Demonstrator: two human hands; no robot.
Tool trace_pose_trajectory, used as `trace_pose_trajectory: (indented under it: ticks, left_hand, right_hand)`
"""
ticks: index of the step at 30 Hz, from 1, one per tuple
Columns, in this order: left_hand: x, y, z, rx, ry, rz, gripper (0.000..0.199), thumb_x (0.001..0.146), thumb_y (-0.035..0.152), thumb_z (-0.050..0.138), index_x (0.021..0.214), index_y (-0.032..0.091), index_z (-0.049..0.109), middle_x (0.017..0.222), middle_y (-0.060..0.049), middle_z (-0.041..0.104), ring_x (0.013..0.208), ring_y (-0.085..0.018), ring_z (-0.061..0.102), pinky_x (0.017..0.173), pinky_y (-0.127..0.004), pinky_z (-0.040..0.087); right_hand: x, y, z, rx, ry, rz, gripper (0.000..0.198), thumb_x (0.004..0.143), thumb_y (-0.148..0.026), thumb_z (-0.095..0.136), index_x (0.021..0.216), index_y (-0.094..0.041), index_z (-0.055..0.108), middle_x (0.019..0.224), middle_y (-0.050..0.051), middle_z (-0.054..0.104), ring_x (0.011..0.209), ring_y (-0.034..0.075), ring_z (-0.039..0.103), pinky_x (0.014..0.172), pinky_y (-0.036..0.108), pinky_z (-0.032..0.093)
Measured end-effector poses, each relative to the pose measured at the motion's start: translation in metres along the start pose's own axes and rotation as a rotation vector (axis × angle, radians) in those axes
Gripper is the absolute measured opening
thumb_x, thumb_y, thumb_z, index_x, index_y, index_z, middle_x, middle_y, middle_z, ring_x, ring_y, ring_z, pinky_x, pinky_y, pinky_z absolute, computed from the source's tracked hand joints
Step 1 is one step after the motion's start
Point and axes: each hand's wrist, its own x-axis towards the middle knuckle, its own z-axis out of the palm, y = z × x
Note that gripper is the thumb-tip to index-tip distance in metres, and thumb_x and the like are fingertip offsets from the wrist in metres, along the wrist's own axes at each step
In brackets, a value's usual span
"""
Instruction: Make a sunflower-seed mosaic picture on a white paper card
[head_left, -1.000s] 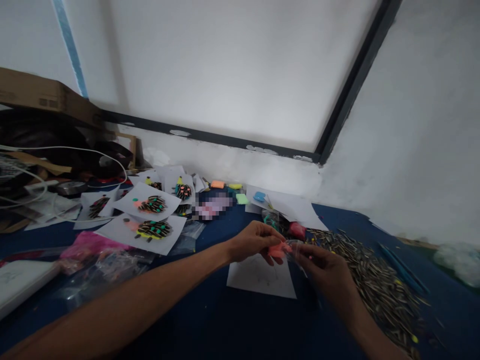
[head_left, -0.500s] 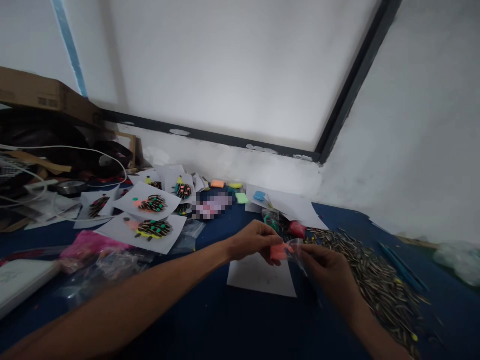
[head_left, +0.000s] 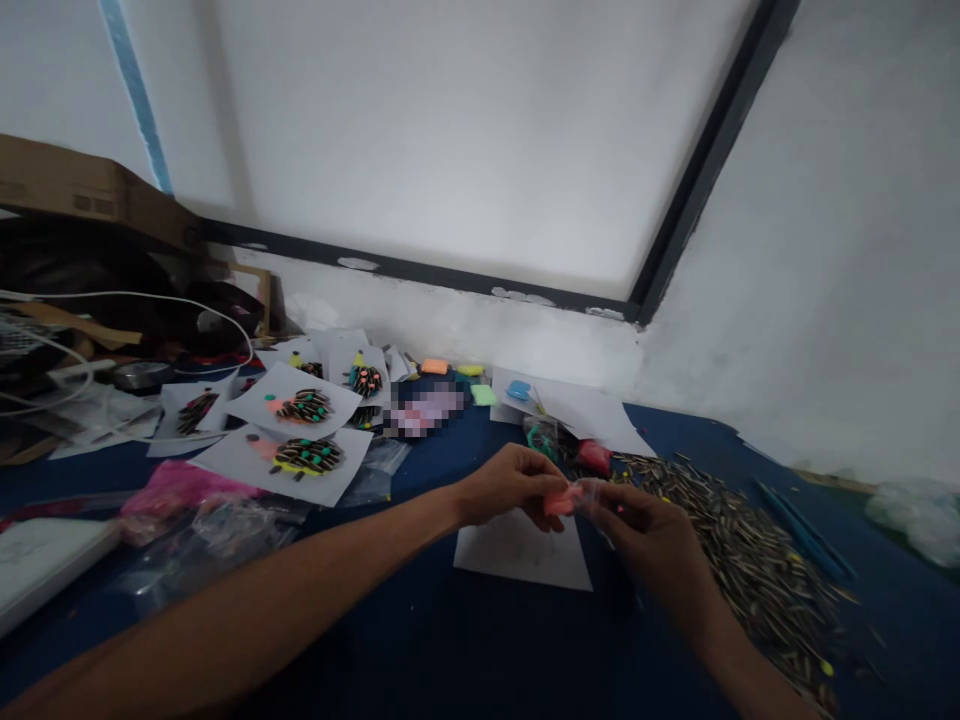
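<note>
My left hand (head_left: pixel 514 482) pinches a soft coral-orange lump of modelling clay (head_left: pixel 559 500). My right hand (head_left: pixel 649 525) has its fingers closed on a clear plastic wrapper (head_left: pixel 588 490) at the lump's right side. Both hands meet above a white sheet of paper (head_left: pixel 517 555) lying on the dark blue table. Behind them are a clear bag with green clay (head_left: pixel 541 436) and a red clay packet (head_left: pixel 594 457). To the right of my right hand spreads a heap of striped seeds (head_left: pixel 750 540), seemingly sunflower seeds.
Paper sheets bearing seed-and-clay animal figures (head_left: pixel 304 455) lie at the left. Several colored clay packets, one of them blue (head_left: pixel 518 389), sit by the wall. A teal tool (head_left: pixel 806 530) rests beyond the seeds. Plastic bags (head_left: pixel 225 530) and a white device (head_left: pixel 56 565) occupy the left front.
The fingers of my right hand have come closer to the clay, and the wrapper is bunched tighter against it. The lump looks more squeezed. My left hand has barely shifted.
</note>
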Motion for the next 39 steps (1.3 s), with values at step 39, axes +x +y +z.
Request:
trace_pose_trajectory:
  ticks: [39]
  left_hand:
    - [0.0,0.003,0.0,-0.02,0.019,0.036,0.024,0.068,0.026,0.073,0.083,0.008,0.066,0.066,-0.002,0.062,0.057,-0.009,0.057,0.059,-0.025,0.044]
  right_hand:
    - [0.0,0.002,-0.002,0.031,-0.08,0.024,0.032,0.067,-0.043,0.072,0.087,-0.02,0.076,0.078,0.006,0.074,0.071,0.021,0.066,0.061,0.028,0.052]
